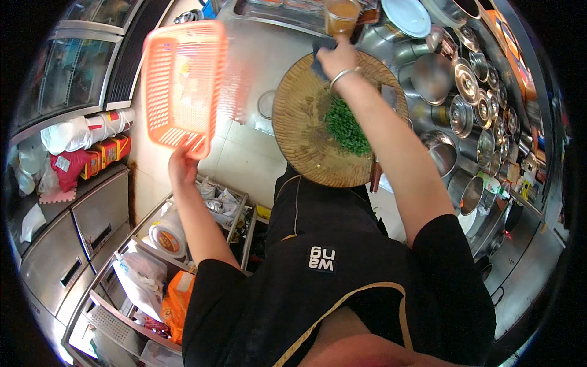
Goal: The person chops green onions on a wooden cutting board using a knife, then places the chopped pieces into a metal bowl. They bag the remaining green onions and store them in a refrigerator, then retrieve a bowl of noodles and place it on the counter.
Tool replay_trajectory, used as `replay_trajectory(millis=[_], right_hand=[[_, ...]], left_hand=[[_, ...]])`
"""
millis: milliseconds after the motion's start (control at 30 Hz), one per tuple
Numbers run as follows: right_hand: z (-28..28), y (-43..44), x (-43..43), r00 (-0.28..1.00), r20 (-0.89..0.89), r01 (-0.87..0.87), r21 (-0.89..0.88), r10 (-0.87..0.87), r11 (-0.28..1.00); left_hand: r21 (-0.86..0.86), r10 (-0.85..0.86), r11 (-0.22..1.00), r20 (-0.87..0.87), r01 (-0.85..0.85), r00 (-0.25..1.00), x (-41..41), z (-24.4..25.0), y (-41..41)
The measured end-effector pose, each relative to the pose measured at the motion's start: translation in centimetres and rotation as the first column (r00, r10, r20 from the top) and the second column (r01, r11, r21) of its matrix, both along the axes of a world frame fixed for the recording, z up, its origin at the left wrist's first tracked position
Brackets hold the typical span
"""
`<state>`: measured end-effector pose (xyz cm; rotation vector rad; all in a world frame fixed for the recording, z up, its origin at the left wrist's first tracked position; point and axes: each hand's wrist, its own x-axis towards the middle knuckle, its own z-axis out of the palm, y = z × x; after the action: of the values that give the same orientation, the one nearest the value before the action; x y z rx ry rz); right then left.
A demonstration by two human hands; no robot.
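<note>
My left hand point(185, 165) grips the near rim of a pink plastic basket point(213, 105), tilted up at the left; a few small scraps show inside. My right hand point(338, 58) is over the far edge of a round wooden chopping board point(298, 133), by a dark cloth point(321, 57) and just below a clear plastic cup of brown liquid point(341, 16). Whether its fingers hold the cup or the cloth, I cannot tell. Chopped green herbs point(344, 126) lie heaped on the board's right part. A cleaver point(389, 97) is partly hidden under my right forearm, its wooden handle point(375, 178) at the near edge.
Metal pots and lids point(465, 82) crowd the right side, with a pale blue lid point(407, 17) at the back. A steel tray point(279, 20) lies at the far edge of the steel counter point(247, 59). Below left stands a rack point(137, 243) with tubs and bags.
</note>
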<state>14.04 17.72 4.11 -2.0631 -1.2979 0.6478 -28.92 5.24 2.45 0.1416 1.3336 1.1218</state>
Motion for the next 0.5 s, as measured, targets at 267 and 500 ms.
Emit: replay_trajectory(millis=[267,500], right_hand=[[1.8,-12.5,-19.1,0.652,-0.452,-0.733,-0.175,0.608,0.657],[-2.9,5.6,-13.6,0.806,0.290,-0.491,-0.159,0.516,0.856]], left_hand=[[0.328,0.250,0.877,0.313,-0.351,0.916,-10.6,1.7,-7.0],[0.273,0.444,0.809,0.297,-0.521,0.845,-10.8,-0.8,-12.6]])
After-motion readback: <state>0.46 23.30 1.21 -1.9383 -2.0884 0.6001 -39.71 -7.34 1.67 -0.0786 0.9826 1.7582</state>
